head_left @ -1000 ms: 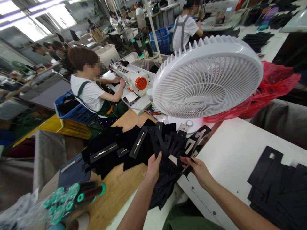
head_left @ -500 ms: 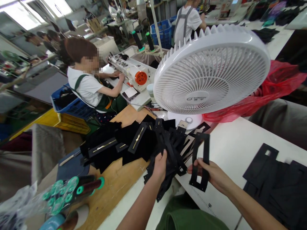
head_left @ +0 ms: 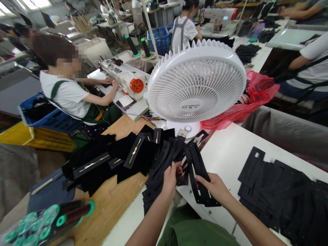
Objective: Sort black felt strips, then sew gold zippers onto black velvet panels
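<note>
My right hand pinches black slotted pieces, flat and rectangular with long cut-out windows; they hang tilted above the white table. Close beside them, my left hand is closed at the edge of other black slotted pieces, thumb on top, its fingertips partly hidden. Under and beyond the left hand lies a heap of black strips. Left of that heap, black cloth panels carry black patches with gold zippers.
A white fan stands just beyond the heap, beside a red plastic bag. More black slotted pieces are piled at right. Thread spools lie at lower left. A co-worker sits at a sewing machine.
The view has turned to the right. My right hand has brought its piece closer to my left hand, and it now overlaps others, leaning the opposite way.
</note>
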The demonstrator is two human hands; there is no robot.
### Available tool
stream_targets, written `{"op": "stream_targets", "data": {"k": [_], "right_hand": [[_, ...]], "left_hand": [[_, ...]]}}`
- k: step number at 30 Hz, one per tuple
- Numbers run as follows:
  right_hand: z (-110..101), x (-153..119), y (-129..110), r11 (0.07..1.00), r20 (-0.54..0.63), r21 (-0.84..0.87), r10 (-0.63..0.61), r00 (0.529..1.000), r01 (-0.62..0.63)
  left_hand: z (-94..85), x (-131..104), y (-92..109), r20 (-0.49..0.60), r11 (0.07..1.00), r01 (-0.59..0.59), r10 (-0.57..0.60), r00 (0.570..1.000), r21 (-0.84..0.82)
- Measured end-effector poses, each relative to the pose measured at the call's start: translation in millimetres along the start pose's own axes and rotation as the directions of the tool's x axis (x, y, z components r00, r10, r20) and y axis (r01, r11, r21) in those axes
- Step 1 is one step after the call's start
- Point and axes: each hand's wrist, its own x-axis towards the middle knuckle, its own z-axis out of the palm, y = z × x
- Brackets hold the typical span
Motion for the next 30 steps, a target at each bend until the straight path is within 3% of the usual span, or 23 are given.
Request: {"op": "stream_targets", "data": {"k": [2,4,8,10,13,15,18,22,26,30], "right_hand": [[-9,-1,6,0.999,-0.085,0.048,0.025,0.996,-0.021],[-14,-1,8,0.995,-0.133,0.097,0.037,0.990,-0.024],[-3,-6,0,0.983,-0.027,0.179,0.036,0.999,-0.031],[1,-10,-3,0.983,0.023,0.173,0.058,0.998,-0.062],[-10,-10,5,0.997,-0.088,0.031,0.076,0.993,-0.074],[-22,-7,15,0.997,-0.203,0.002,0.078,0.976,-0.079],[-38,-5,29,0.978,-0.277,0.169,0.169,0.946,-0.125],[-41,-7,35,0.954,-0.281,0.249,0.237,0.930,-0.168],[-38,-6,36,0.953,-0.287,0.233,0.258,0.923,-0.194],[-36,-4,36,0.937,-0.262,0.250,0.307,0.915,-0.243]], "left_hand": [[-9.4,5,5,-0.054,0.999,-0.053,0.053,0.997,-0.003],[-11.1,3,6,0.032,0.999,-0.031,0.030,0.999,0.029],[16.2,-26,-19,0.325,0.967,0.067,-0.148,0.934,0.246],[32.7,-40,-36,0.364,0.939,0.040,-0.172,0.915,0.342],[36.2,-44,-49,0.386,0.875,-0.036,-0.176,0.905,0.483],[19.9,-35,-45,0.328,0.808,-0.107,-0.110,0.938,0.579],[-21.4,-13,-31,0.156,0.667,-0.175,0.089,0.984,0.724],[-65.6,6,-27,0.030,0.493,-0.149,0.241,0.970,0.857],[-76.7,11,-28,0.078,0.399,-0.176,0.251,0.965,0.900],[-78.3,32,-10,0.102,0.382,-0.213,0.291,0.951,0.899]]}}
